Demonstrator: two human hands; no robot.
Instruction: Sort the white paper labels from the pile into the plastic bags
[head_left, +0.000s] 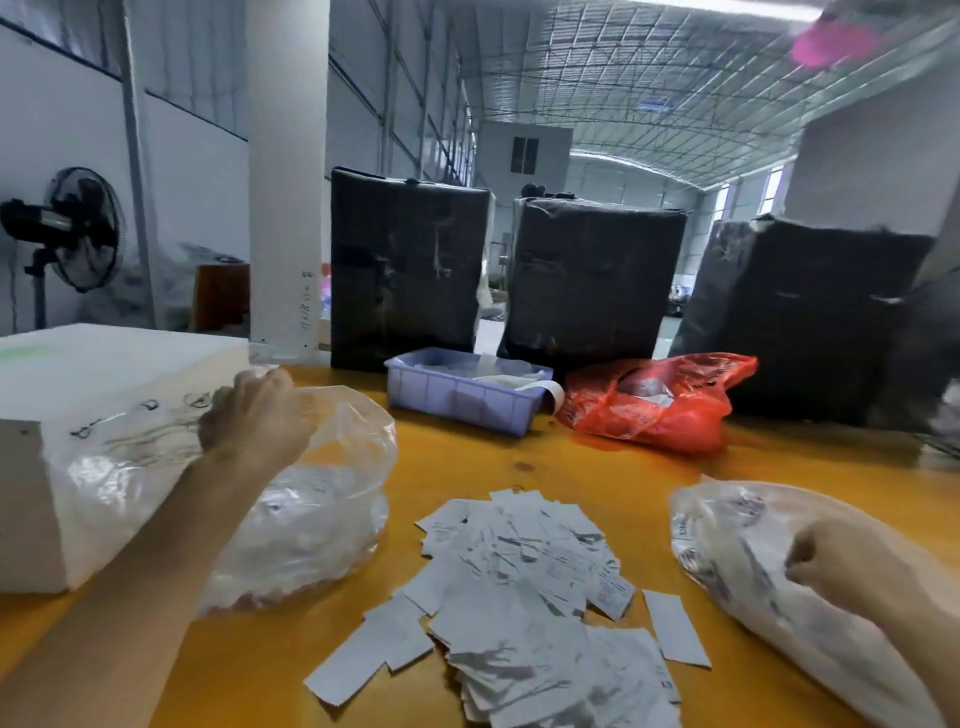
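behind, purple tray (457, 397), red bag (657, 402)

White paper labels (524, 597) lie heaped between two clear plastic bags (332, 499) (748, 561).

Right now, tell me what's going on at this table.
A person is sorting white paper labels heaped in the middle of the yellow table. The left hand grips the top of a clear plastic bag on the left; the right hand is curled at another clear bag on the right. Most labels are not yet bagged. Behind sit a blue tray and a red bag.
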